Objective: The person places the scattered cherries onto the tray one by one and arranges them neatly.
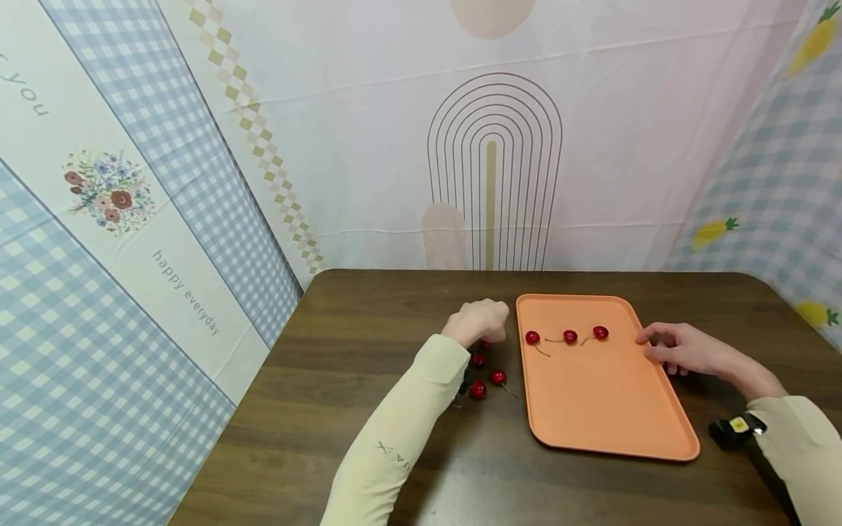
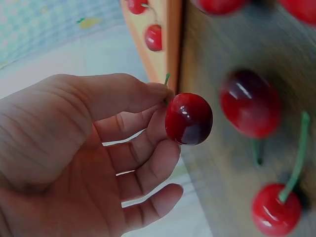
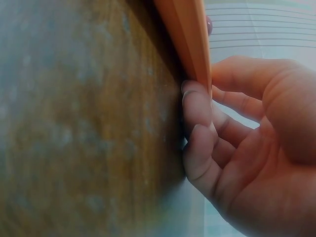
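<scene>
My left hand [image 1: 479,321] hovers over the table just left of an orange tray [image 1: 612,409]. Between thumb and fingertips it pinches the green stem of a dark red cherry [image 2: 189,119], seen in the left wrist view. Several loose cherries [image 1: 499,377] with stems lie on the table beneath and nearer than this hand. Three more lie in a row across the tray's upper half: a left cherry [image 1: 532,337], a middle cherry [image 1: 569,336] and a right cherry [image 1: 600,332]. At the tray's right edge my right hand [image 1: 691,349] grips the rim, thumb on top and fingers curled beneath.
The dark brown wooden table [image 1: 316,409] carries the tray and the cherries. Behind it hangs a pale cloth [image 1: 368,161] with an arch print. Blue checked cloths hang at the left and right sides.
</scene>
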Demonstrator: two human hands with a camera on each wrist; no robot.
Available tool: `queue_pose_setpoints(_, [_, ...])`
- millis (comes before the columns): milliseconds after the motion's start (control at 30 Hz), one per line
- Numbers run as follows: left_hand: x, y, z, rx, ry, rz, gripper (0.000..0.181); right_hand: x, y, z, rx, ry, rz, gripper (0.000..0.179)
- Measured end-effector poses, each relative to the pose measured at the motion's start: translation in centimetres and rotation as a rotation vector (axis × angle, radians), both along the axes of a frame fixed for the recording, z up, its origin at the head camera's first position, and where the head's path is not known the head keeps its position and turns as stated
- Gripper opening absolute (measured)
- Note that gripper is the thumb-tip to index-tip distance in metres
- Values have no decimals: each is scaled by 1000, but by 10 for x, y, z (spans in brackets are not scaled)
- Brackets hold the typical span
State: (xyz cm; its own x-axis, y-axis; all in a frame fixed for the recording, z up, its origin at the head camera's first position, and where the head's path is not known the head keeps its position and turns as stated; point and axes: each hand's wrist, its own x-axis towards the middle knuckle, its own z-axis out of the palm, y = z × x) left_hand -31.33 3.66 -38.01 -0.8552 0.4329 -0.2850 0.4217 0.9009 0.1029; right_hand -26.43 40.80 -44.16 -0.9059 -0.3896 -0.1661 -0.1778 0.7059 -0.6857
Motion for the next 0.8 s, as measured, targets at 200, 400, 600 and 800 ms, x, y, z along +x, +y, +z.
queue_pose_setpoints(200, [7,16,6,-2,38,-52,15,-1,1,-1,-2,4,5,34])
queue_pose_setpoints(400, [13,35,8,-4,22,-72,23,-1,1,-1,-2,-5,1,35])
queue_pose_setpoints(600, [18,56,7,13,-38,-90,28,-1,0,-1,1,-9,-4,35])
queue_pose_setpoints(800, [23,79,3,-9,-90,-102,26,-2,0,-1,7,-15,-14,35])
